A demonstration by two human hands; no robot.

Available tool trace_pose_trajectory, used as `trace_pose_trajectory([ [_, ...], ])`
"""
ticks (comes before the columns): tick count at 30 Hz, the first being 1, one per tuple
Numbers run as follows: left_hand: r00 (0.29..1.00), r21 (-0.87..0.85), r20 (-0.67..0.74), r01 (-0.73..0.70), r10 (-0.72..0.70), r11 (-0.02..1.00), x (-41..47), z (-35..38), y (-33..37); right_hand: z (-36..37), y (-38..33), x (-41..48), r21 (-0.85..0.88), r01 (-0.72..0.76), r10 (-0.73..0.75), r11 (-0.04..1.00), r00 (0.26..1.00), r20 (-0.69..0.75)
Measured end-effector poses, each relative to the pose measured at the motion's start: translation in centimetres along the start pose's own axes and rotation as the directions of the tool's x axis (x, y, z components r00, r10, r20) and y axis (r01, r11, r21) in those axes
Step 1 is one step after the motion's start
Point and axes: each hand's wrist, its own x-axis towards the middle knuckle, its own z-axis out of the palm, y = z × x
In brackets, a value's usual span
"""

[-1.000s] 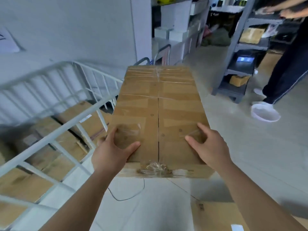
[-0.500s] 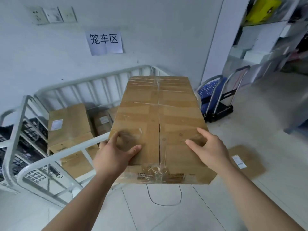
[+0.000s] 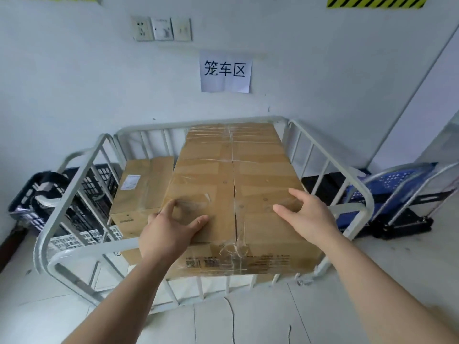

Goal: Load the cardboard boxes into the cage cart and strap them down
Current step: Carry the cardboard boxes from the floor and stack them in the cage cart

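Observation:
I hold a large taped cardboard box (image 3: 233, 175) lengthwise over the white metal cage cart (image 3: 367, 194). My left hand (image 3: 169, 232) grips its near left edge, thumb on top. My right hand (image 3: 308, 217) grips the near right edge, thumb on the lid and fingers over the side. The box's near end hangs over the cart's front rail and its far end reaches the back rail. A smaller cardboard box (image 3: 141, 187) with a white label stands inside the cart to the left, and more cardboard shows below it.
Black plastic crates (image 3: 82, 194) are stacked left of the cart. A folded blue platform trolley (image 3: 397, 184) leans against the wall on the right. A paper sign (image 3: 225, 70) hangs on the wall behind. A thin cable (image 3: 232, 316) lies on the floor before the cart.
I have turned left to face the cart head-on, bringing the box from beside the cart to above its opening. Both hands keep the same hold.

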Motion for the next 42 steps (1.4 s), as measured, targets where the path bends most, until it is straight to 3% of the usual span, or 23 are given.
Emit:
trace_pose_trajectory([
  [12, 0.985, -0.021, -0.013, 0.173, -0.173, 0.985, 13.9, 4.0, 2.9, 4.6, -3.0, 18.6, -0.046, 0.094, -0.087, 0.994, 0.986, 0.140],
  [21, 0.968, 0.039, 0.085, 0.232, -0.235, 0.972, 27.1, 9.0, 2.4, 11.4, -3.8, 30.4, -0.045, 0.022, -0.011, 0.999, 0.975, 0.220],
  [29, 0.933, 0.073, 0.158, 0.317, -0.325, 0.946, 34.0, 16.0, 0.9, 18.0, -0.9, 38.2, -0.109, -0.027, 0.058, 0.994, 0.955, 0.290],
  [34, 0.904, 0.095, 0.186, 0.373, -0.385, 0.923, 36.7, 21.6, -0.8, 23.1, 2.5, 42.4, -0.063, -0.067, 0.086, 0.996, 0.925, 0.371],
  [42, 0.885, 0.106, 0.180, 0.416, -0.429, 0.903, 39.7, 30.1, -4.8, 31.2, 8.3, 46.2, -0.052, -0.059, 0.074, 0.997, 0.922, 0.380],
])
